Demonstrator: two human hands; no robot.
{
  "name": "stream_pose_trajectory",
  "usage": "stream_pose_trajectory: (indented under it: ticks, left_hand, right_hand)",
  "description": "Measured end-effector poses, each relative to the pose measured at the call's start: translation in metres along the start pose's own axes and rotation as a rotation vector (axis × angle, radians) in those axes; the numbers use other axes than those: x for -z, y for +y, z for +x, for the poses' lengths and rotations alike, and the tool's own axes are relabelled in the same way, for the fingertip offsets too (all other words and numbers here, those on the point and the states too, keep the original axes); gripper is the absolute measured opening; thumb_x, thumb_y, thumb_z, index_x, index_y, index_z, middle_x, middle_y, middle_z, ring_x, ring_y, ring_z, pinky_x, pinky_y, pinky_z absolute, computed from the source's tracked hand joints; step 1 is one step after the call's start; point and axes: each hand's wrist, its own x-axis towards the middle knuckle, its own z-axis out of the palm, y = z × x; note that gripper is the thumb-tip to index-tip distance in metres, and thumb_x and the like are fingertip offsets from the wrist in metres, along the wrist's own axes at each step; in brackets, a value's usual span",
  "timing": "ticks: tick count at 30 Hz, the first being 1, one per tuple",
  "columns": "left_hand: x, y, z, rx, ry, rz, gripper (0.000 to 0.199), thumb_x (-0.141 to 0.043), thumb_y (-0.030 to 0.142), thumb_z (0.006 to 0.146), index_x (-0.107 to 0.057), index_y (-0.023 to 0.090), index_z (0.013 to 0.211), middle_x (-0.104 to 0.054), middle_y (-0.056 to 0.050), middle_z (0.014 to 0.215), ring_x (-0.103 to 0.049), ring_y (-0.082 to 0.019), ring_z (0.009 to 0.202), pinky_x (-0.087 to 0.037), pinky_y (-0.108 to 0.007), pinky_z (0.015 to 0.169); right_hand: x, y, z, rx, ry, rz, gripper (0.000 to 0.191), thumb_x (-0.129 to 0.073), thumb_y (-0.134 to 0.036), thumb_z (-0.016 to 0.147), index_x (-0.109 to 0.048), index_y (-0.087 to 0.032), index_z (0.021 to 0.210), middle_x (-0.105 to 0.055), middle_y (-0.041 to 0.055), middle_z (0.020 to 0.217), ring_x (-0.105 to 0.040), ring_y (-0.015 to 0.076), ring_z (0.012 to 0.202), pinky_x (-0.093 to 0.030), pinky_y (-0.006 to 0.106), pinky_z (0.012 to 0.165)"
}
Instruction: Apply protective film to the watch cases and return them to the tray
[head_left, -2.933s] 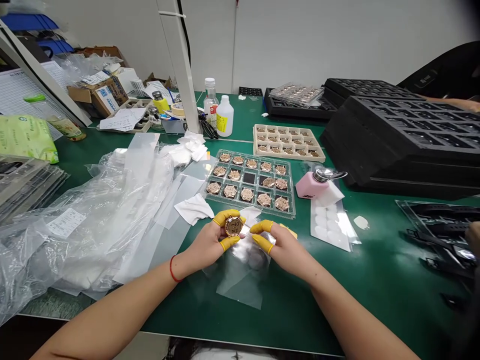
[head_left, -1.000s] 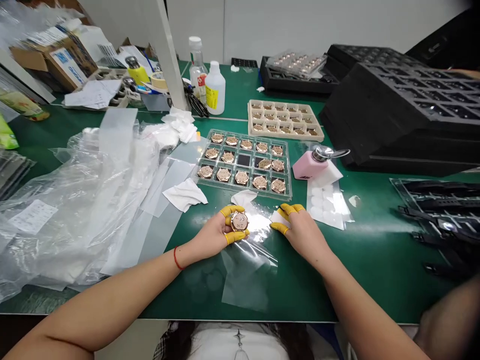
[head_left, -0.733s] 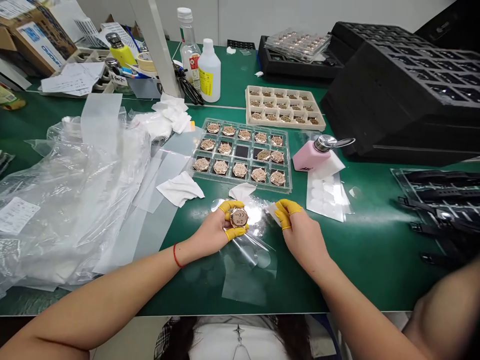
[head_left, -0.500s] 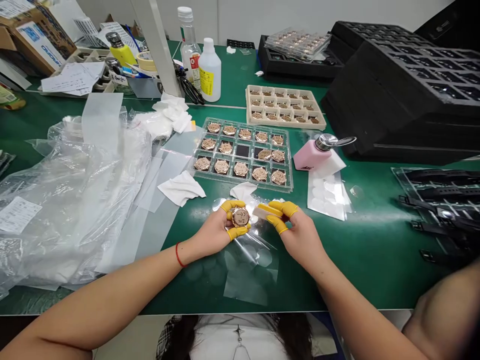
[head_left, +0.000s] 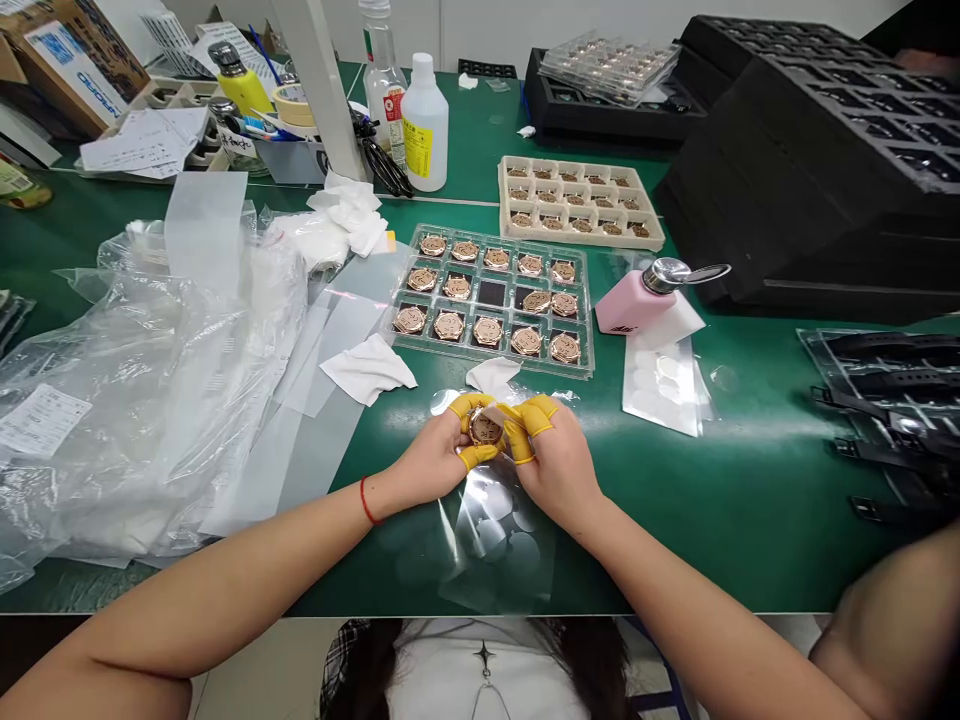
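Observation:
My left hand, with yellow finger cots, grips a round rose-gold watch case by its edge, engraved face up. My right hand, also in yellow cots, pinches a small white and yellow pad whose pale end lies over the upper part of the case. Under the hands lies clear film with round discs. Beyond them a clear plastic tray holds several similar cases in rows; one compartment in its middle row shows only a dark bottom. A white cloth lies just past my fingers.
Plastic bags cover the left side. A pink bottle and round stickers are right of the tray. Farther back stand a beige tray, a white bottle and black foam trays. Watch straps lie at the right.
My right hand has moved left with the pad, from beside the watch case onto it. The view has shifted slightly, and my left hand still holds the case.

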Motion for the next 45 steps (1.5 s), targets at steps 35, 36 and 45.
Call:
stream_pose_trajectory:
  ticks: [35,36,45]
  left_hand:
    - [-0.001,0.011,-0.005,0.025,-0.081,-0.004,0.045,-0.065,0.021,0.076,-0.045,0.021,0.116,-0.06,-0.005,0.104,-0.062,-0.017,0.09,-0.05,-0.033,0.083]
    - [-0.001,0.011,-0.005,0.022,-0.081,0.001,0.045,-0.065,0.021,0.075,-0.045,0.021,0.116,-0.06,-0.005,0.104,-0.062,-0.017,0.09,-0.05,-0.033,0.082]
    - [0.001,0.011,-0.004,0.024,-0.069,0.004,0.048,-0.067,0.021,0.074,-0.043,0.021,0.116,-0.057,-0.003,0.098,-0.06,-0.014,0.086,-0.049,-0.031,0.083]
  right_hand:
    - [0.026,0.004,-0.009,0.245,-0.143,-0.204,0.032,-0.04,-0.004,0.081,-0.065,-0.022,0.089,-0.06,0.0064,0.089,-0.043,0.0203,0.081,-0.031,0.036,0.076]
    - [0.026,0.004,-0.011,0.253,-0.149,-0.204,0.032,-0.04,-0.004,0.081,-0.065,-0.022,0.089,-0.06,0.0065,0.088,-0.043,0.0201,0.08,-0.031,0.036,0.077]
    - [0.032,0.046,-0.009,-0.228,-0.014,0.158,0.033,-0.043,-0.022,0.086,-0.053,-0.017,0.118,-0.059,0.0117,0.107,-0.052,0.024,0.095,-0.042,0.04,0.081]
